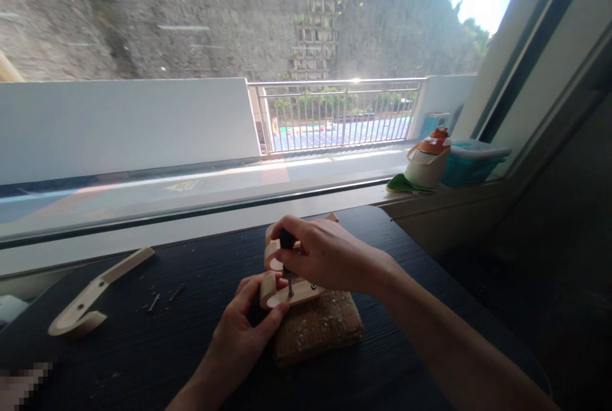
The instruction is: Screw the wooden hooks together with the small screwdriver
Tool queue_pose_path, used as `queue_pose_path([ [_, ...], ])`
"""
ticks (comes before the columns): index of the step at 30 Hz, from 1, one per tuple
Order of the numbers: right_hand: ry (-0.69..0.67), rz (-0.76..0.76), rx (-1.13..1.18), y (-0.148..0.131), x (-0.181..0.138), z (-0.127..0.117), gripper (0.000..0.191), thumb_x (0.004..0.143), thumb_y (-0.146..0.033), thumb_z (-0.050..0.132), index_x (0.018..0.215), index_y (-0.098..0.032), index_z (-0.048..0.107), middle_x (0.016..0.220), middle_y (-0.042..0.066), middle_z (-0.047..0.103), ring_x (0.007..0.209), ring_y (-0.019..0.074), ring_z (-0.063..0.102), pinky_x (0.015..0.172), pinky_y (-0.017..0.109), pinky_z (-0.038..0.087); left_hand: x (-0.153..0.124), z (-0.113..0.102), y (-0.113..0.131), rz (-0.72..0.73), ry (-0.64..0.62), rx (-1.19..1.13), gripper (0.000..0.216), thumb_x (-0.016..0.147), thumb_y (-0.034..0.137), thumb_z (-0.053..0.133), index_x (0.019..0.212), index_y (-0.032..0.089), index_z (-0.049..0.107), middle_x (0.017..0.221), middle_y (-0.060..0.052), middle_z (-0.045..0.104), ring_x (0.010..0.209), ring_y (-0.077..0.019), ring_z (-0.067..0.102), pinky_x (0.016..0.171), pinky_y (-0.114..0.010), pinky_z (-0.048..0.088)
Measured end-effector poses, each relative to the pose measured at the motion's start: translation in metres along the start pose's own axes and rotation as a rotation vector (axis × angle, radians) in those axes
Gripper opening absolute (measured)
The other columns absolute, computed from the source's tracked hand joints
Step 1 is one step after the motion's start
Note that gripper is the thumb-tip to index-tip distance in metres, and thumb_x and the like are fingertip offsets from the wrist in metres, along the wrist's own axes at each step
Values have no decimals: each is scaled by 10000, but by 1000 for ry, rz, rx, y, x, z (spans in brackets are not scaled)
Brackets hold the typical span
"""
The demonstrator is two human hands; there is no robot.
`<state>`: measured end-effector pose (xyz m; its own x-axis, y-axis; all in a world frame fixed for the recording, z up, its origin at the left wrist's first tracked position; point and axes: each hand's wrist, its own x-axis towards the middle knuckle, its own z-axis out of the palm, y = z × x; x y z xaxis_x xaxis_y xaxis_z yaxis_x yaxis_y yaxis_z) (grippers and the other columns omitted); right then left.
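My right hand [329, 252] grips the black handle of a screwdriver [289, 283], its shaft pointing down with the tip at a screw in a wooden hook [306, 292]. A second dark screw sits farther along that hook. With thumb and fingers, my left hand [246, 318] pinches the hook near its curled end. Beneath the hook lies a rough, worn wooden block [325, 328]. Just behind, another curved wooden piece [271, 255] is partly covered by my right hand. A separate wooden hook [90, 293] with two dark holes rests on the table's left side.
Several loose screws [153, 302] and small crumbs lie on the dark table [191, 347]. Beyond it runs the window sill, with a white bottle [428, 165], a green leaf-like item [404, 183] and a teal lidded box [473, 165] at right. Something pixelated shows at the lower left.
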<state>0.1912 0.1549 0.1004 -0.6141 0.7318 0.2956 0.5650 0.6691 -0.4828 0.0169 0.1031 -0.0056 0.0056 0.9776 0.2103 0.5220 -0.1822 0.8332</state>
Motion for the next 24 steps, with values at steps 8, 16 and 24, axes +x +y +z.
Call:
queue_pose_path([
  [8, 5, -11, -75, 5, 1, 0, 173, 834, -320, 508, 950, -202, 560, 718, 8, 618, 628, 121, 520, 576, 239, 289, 0, 0, 2, -12, -24, 0, 308, 750, 387, 599, 1009, 221, 616, 1033, -38, 660, 993, -212, 609, 974, -353, 416],
  [16, 31, -21, -178, 5, -2, 0, 196, 847, -355, 468, 928, -198, 554, 687, 4, 612, 610, 124, 509, 556, 253, 256, -1, -1, 2, -4, -37, 9, 305, 763, 393, 588, 1015, 222, 609, 1046, -36, 654, 1009, -211, 606, 969, -344, 416],
  [24, -60, -83, 9, 6, -1, -2, 145, 836, -297, 469, 914, -210, 555, 726, -14, 636, 650, 109, 526, 587, 234, 314, -1, 0, -2, -7, -57, 1, 308, 778, 392, 579, 1037, 227, 578, 1059, -30, 628, 1028, -202, 575, 978, -347, 394],
])
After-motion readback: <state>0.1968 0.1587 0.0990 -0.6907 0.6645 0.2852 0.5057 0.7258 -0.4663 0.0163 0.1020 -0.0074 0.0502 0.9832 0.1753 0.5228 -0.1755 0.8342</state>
